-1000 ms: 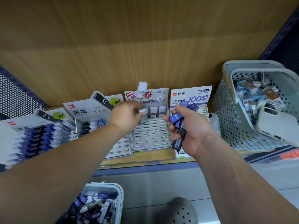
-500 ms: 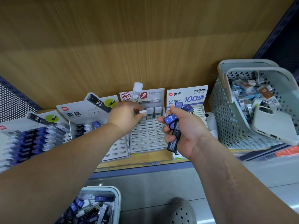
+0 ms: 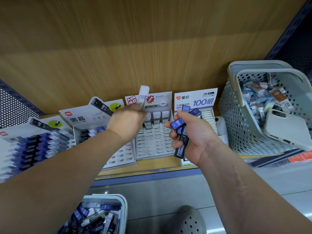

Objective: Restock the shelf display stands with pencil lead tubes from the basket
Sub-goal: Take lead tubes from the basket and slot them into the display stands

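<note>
My left hand [image 3: 128, 122] reaches to the top row of the middle white slotted display stand [image 3: 155, 144]. Its fingertips pinch a white-capped lead tube [image 3: 148, 118] at the row's left slot, beside two more white-capped tubes [image 3: 160, 116]. My right hand [image 3: 194, 137] hovers in front of the right stand [image 3: 195, 100], gripping a bunch of blue and dark HB lead tubes [image 3: 181, 137]. A basket [image 3: 124, 208] on the floor below holds several blue, black and white tubes.
Left of the middle stand is a stand [image 3: 79, 119] with a few dark tubes, and further left a full stand [image 3: 33, 146]. On the shelf at right, a grey perforated basket [image 3: 236, 119] holds small packets and a phone [image 3: 287, 130]. My shoe [image 3: 190, 220] is on the floor.
The view has drifted slightly. My left hand stays at the middle stand's top row with the white-capped tube, and my right hand keeps its bunch, shifted a little left.
</note>
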A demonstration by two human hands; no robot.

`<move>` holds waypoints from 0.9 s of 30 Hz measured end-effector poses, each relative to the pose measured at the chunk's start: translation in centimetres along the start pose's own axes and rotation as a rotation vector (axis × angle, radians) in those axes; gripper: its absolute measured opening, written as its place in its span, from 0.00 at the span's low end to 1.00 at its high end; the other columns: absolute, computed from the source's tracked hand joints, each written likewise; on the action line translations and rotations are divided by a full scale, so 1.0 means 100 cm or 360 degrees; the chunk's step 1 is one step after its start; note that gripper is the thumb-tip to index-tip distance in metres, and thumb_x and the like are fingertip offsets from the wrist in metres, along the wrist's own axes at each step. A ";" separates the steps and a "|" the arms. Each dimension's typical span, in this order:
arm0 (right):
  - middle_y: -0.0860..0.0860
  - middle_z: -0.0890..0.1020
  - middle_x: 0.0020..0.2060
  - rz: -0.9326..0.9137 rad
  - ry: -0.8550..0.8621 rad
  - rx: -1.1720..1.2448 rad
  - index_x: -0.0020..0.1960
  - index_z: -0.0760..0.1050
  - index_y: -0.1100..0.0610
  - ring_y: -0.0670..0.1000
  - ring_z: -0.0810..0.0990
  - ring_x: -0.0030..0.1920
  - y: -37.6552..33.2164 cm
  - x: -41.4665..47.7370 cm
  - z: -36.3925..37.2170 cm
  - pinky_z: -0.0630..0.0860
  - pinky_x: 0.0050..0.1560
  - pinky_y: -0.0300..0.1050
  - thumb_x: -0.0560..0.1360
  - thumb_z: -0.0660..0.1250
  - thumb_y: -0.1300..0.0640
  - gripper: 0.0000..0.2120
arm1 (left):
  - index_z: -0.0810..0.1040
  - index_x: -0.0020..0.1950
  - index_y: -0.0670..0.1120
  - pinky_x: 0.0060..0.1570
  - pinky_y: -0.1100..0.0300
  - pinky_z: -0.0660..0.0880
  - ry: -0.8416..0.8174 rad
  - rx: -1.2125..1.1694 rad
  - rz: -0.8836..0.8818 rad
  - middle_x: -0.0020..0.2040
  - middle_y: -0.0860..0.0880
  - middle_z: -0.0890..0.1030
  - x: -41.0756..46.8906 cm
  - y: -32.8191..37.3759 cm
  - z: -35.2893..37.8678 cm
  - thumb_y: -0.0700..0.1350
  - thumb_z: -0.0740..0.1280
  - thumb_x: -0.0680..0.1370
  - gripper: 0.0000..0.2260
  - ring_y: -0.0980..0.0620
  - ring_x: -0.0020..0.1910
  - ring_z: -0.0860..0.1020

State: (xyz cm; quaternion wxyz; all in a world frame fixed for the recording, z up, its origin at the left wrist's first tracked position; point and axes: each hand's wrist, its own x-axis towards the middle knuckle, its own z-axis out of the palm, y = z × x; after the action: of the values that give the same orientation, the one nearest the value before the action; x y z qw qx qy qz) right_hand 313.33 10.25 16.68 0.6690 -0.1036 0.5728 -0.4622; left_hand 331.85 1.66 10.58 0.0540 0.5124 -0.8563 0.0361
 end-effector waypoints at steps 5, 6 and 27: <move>0.56 0.86 0.38 0.0013 -0.0003 -0.0001 0.46 0.75 0.54 0.49 0.72 0.27 0.000 0.001 -0.001 0.61 0.24 0.38 0.82 0.66 0.50 0.10 | 0.79 0.51 0.44 0.45 0.51 0.76 -0.0184 0.0025 -0.0038 0.51 0.47 0.77 0.008 -0.007 -0.009 0.50 0.58 0.83 0.13 0.42 0.49 0.78; 0.56 0.86 0.38 0.0012 -0.0003 0.0000 0.46 0.75 0.54 0.49 0.72 0.27 0.000 0.001 -0.001 0.61 0.24 0.38 0.82 0.66 0.50 0.10 | 0.79 0.52 0.44 0.45 0.52 0.76 -0.0233 0.0054 -0.0026 0.51 0.46 0.78 0.011 -0.008 -0.011 0.50 0.58 0.83 0.14 0.41 0.49 0.78; 0.56 0.85 0.39 -0.0029 -0.0072 0.0010 0.45 0.76 0.55 0.49 0.72 0.27 0.000 0.002 0.002 0.61 0.22 0.38 0.82 0.66 0.49 0.10 | 0.81 0.52 0.47 0.43 0.53 0.77 -0.0178 0.0124 0.0028 0.54 0.48 0.73 0.010 0.007 0.004 0.50 0.63 0.79 0.10 0.44 0.52 0.77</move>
State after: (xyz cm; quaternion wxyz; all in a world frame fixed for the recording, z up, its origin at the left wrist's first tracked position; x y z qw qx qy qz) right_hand 313.53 10.05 16.65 0.6778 -0.1171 0.5552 -0.4676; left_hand 330.78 1.08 10.35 -0.0142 0.5078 -0.8604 0.0413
